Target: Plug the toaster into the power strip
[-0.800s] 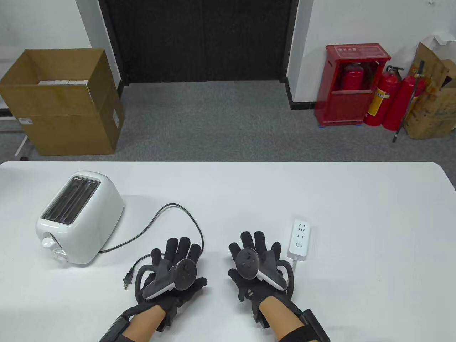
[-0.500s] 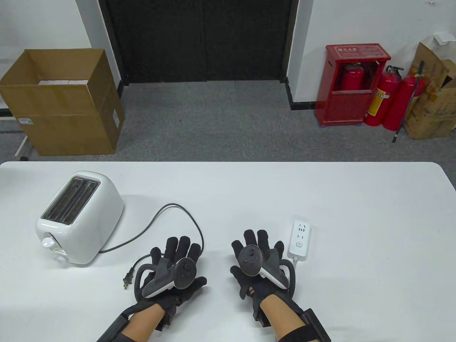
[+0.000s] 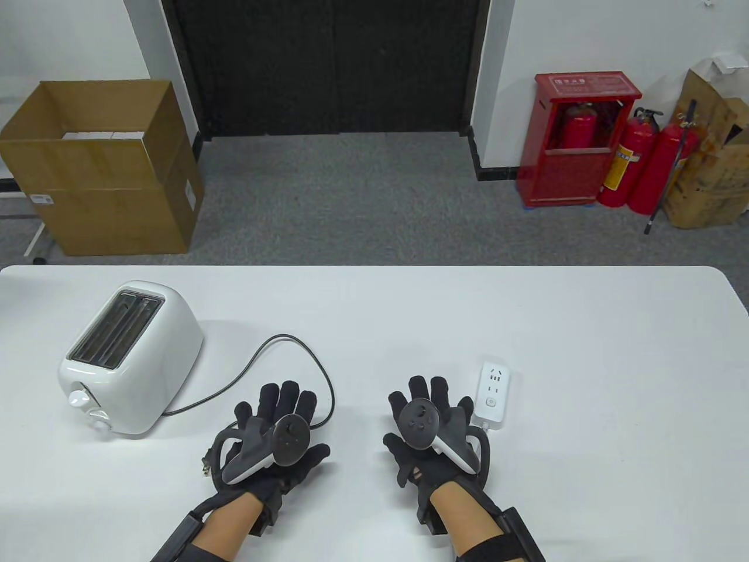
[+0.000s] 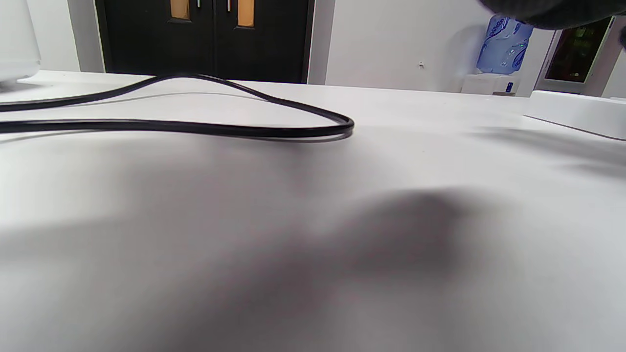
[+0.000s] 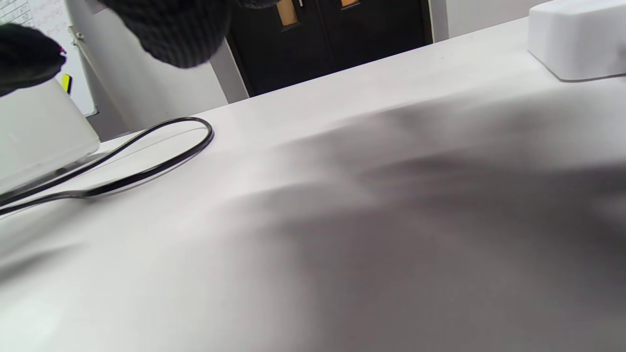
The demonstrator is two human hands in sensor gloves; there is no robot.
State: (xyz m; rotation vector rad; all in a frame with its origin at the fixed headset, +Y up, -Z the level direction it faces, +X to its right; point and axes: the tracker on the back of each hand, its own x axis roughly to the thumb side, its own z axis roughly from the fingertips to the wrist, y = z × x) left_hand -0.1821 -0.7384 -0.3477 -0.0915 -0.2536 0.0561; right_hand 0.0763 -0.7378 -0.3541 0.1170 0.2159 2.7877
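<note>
A white toaster stands at the table's left. Its black cord loops right and back to a plug lying on the table, partly hidden by my left hand's tracker. A white power strip lies at centre right, sockets up. My left hand hovers flat and empty, fingers spread, just right of the plug. My right hand is flat and empty, its outer fingers beside the strip's left edge. The cord loop and strip show in the wrist views.
The white table extends to the right and far side of the strip. The strip's own white cable runs toward me under my right hand. A cardboard box and fire extinguishers stand on the floor beyond.
My left hand has moved left and slightly forward, its tracker now partly covering the plug. My right hand has moved a little right and forward, closer to the power strip.
</note>
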